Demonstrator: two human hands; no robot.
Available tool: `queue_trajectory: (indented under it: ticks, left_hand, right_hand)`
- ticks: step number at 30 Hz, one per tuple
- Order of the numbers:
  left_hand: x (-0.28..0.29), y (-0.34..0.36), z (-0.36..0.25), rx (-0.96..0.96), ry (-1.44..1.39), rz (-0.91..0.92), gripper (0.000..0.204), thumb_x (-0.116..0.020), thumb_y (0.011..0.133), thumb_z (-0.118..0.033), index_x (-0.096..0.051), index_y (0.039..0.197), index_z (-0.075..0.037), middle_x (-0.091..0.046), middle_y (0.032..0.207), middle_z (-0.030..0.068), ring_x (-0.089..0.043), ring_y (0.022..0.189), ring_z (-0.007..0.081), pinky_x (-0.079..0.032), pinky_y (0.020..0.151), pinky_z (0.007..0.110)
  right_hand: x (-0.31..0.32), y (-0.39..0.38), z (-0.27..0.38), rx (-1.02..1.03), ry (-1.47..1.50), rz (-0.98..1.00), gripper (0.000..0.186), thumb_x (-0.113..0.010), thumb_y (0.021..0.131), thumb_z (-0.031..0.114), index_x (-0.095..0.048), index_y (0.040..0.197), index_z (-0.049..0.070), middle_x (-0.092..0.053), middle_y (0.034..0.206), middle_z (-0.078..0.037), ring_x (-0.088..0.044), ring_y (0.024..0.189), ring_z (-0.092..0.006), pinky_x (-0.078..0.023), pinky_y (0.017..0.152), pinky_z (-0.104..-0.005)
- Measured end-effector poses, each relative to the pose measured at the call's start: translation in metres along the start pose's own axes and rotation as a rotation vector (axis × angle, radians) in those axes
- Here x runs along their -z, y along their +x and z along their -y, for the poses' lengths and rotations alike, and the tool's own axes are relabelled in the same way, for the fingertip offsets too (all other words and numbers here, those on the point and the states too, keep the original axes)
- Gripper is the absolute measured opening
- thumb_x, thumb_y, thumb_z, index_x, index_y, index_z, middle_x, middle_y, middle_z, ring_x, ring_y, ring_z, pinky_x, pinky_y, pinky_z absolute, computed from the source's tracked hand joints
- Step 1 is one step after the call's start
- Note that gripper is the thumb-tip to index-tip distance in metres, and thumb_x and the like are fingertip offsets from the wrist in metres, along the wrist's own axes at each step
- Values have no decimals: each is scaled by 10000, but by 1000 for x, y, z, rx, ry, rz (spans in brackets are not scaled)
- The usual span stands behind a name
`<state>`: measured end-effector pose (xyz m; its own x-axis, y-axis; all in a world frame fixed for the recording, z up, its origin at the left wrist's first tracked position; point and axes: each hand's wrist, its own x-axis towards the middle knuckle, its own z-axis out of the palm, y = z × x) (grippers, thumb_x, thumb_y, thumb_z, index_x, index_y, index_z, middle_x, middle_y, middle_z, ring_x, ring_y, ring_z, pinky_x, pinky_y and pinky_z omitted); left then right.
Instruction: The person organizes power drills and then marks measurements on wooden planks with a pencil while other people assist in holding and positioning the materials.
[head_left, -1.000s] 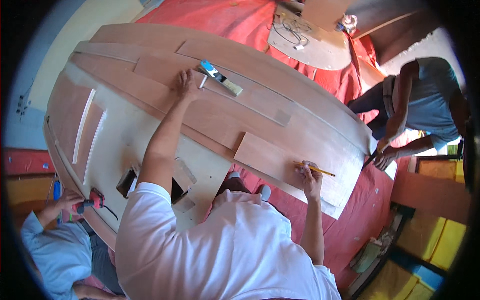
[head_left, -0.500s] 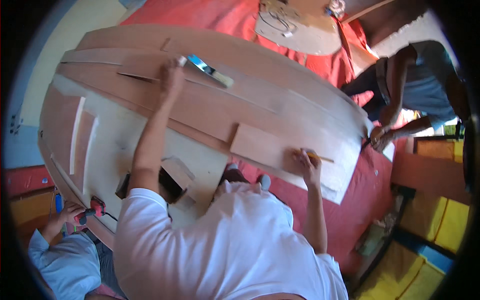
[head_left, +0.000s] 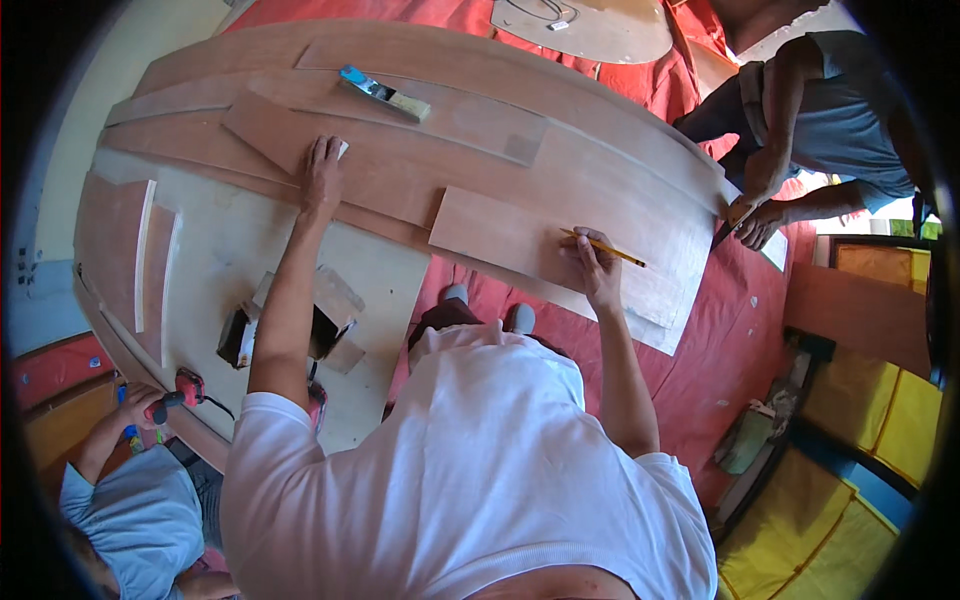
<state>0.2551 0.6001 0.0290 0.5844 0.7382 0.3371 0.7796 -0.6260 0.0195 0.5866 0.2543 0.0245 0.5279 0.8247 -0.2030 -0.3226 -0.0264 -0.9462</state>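
Observation:
My left hand point(head_left: 321, 178) rests on a thin brown wooden panel point(head_left: 262, 132), its fingers closed over a small white piece point(head_left: 343, 150) that is mostly hidden. Between the fingers of my right hand point(head_left: 597, 275) is a yellow pencil point(head_left: 618, 252), lying slantwise above a rectangular wooden board point(head_left: 490, 228). That board lies on the large, curved wooden surface point(head_left: 400, 185). Farther off, beyond my left hand, lies a flat paintbrush point(head_left: 385, 94) with a blue handle and pale bristles.
At right, a co-worker's hands point(head_left: 758, 222) hold a dark tool at the wood's edge. Lower left, another person grips a red-and-black power tool point(head_left: 180, 396). Wood strips point(head_left: 146, 262) and an open box point(head_left: 335, 330) lie on the pale surface. Red sheeting point(head_left: 735, 340) covers the floor.
My left hand has come back toward me, away from the paintbrush, with the white piece still at its fingers. The pencil stays in my right hand. The whole view has shifted slightly.

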Motion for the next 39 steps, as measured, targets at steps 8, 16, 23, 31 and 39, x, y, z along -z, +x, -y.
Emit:
queue_trajectory:
  ticks: [8,16,23,31,39]
  left_hand:
    - [25,-23,-81,56,-452,267,530,-606,822,-236,-461,1228,71,-511,1178,229,-465,1151,343,-368,992,387]
    - [27,-65,-164,254,-782,400,473,-645,807,-244,-541,1150,63,-593,1006,197,-604,886,273,-479,785,361]
    - [11,-76,-163,332,-782,325,415,-640,801,-208,-569,1107,64,-603,985,189,-615,823,259,-486,757,351]
    - [29,-86,-178,374,-695,171,348,-616,815,-183,-595,1110,1,-613,951,194,-615,826,275,-483,734,356]
    - [65,-150,-198,444,-721,128,211,-595,826,-127,-633,996,-7,-627,850,163,-620,770,291,-491,703,360]
  right_hand:
    - [0,-23,16,66,-51,-80,312,-513,937,217,-558,1106,-41,-640,919,-135,-632,839,-185,-518,771,-290]
    - [63,-60,16,98,5,-323,294,-490,944,200,-537,1108,-40,-635,944,-161,-637,870,-216,-527,779,-322]
    - [64,-66,-4,250,-240,-214,266,-494,945,175,-537,1137,-4,-624,1002,-106,-611,916,-177,-491,807,-289]
    - [60,-66,-18,298,-511,-203,182,-582,810,-27,-599,985,20,-614,859,-89,-592,803,-160,-474,736,-267]
    - [75,-62,-17,313,-652,-67,219,-560,817,-79,-571,1016,12,-602,951,-72,-598,893,-140,-512,770,-283]
